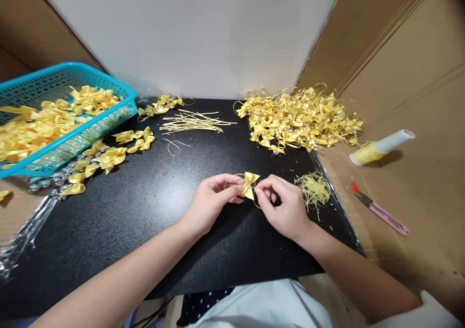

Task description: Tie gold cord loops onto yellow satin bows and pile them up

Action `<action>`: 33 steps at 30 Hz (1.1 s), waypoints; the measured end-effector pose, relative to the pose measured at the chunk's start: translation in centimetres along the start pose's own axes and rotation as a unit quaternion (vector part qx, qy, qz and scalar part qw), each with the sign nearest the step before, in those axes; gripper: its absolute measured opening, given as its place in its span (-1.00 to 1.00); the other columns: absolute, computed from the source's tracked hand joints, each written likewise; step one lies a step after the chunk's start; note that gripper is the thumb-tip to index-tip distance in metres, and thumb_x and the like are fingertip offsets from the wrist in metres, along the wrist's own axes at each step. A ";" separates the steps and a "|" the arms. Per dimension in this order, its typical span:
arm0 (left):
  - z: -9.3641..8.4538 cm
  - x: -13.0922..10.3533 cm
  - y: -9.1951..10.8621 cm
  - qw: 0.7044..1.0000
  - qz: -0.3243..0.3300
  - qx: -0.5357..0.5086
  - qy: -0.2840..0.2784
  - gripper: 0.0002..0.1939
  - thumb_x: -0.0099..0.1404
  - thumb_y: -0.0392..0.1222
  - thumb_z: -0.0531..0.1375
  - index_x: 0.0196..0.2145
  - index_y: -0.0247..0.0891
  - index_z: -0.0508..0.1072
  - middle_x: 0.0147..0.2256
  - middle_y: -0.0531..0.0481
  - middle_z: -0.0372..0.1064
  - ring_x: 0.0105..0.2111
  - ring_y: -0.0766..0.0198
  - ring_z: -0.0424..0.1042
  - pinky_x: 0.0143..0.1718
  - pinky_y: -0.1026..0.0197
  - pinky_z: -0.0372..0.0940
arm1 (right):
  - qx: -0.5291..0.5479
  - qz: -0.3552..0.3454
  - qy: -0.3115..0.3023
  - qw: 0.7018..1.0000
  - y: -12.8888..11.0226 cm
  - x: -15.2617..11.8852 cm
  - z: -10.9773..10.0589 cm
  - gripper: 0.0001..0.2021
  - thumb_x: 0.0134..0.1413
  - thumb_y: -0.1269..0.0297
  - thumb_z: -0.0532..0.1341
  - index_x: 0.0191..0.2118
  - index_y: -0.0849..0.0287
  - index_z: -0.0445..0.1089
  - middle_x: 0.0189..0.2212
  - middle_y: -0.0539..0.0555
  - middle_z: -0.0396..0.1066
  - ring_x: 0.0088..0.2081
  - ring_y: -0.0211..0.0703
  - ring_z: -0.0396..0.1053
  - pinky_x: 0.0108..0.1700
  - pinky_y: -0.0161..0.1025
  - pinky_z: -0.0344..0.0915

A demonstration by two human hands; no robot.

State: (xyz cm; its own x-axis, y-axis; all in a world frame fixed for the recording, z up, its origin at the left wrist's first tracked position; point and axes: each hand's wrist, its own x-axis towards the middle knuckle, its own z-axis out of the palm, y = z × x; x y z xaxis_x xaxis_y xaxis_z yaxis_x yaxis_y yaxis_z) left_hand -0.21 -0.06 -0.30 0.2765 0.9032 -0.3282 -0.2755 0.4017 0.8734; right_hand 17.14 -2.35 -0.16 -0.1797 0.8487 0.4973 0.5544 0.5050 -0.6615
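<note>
A small yellow ribbon bow (250,184) is held up over the black table (145,231). My left hand (214,197) pinches its left side between thumb and fingers. A thin gold cord loops out past those fingers on the left. On the other side, my right hand (283,202) has thumb and forefinger pressed together at the bow's right edge, on the cord, part of which curves below the fingertips. Whatever lies behind the bow is hidden.
A blue basket (123,106) of yellow bows stands at left, with silver-belled strands beside it. Cut gold cords (196,121) lie at the back. Finished-looking bows (298,117) pile up back right, near cord scraps (314,190), pink thread snips (385,214) and a white tube (392,141).
</note>
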 end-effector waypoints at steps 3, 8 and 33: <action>0.0 -0.1 0.1 1.000 -0.009 -0.006 -0.001 -0.89 0.02 -0.24 0.40 -0.44 -0.26 0.60 -0.43 0.06 0.51 -0.48 0.46 0.42 -0.41 0.44 0.36 | 0.001 0.002 -0.001 1.000 0.0 0.0 0.0 -0.86 0.12 0.51 0.13 -0.43 0.18 0.30 -0.58 -0.08 0.21 -0.55 -0.37 0.15 -0.47 -0.39 0.14; 0.0 -0.2 0.2 1.000 -0.024 -0.019 0.001 -0.88 0.00 -0.25 0.41 -0.44 -0.27 0.59 -0.42 0.03 0.52 -0.47 0.45 0.43 -0.40 0.43 0.35 | 0.000 0.001 0.001 1.000 0.0 -0.1 0.0 -0.85 0.12 0.50 0.13 -0.44 0.17 0.29 -0.59 -0.08 0.20 -0.55 -0.37 0.15 -0.47 -0.39 0.15; 0.5 -0.7 0.3 0.987 0.101 0.126 0.025 -0.85 0.08 -0.17 0.37 -0.44 -0.29 0.53 -0.46 0.04 0.49 -0.46 0.39 0.40 -0.38 0.36 0.32 | 0.066 0.104 -0.011 0.992 0.1 -0.9 0.8 -0.89 0.17 0.36 0.14 -0.39 0.17 0.32 -0.59 -0.08 0.27 -0.59 -0.37 0.21 -0.51 -0.39 0.17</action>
State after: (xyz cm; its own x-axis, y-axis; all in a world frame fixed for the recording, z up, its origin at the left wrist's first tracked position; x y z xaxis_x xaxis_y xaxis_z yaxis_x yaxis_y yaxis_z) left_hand -0.04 -0.70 0.34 0.1925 0.9699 -0.1489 -0.0815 0.1671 0.9826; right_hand 16.73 -2.90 -1.08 -0.0920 0.9390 0.3313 0.4698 0.3342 -0.8170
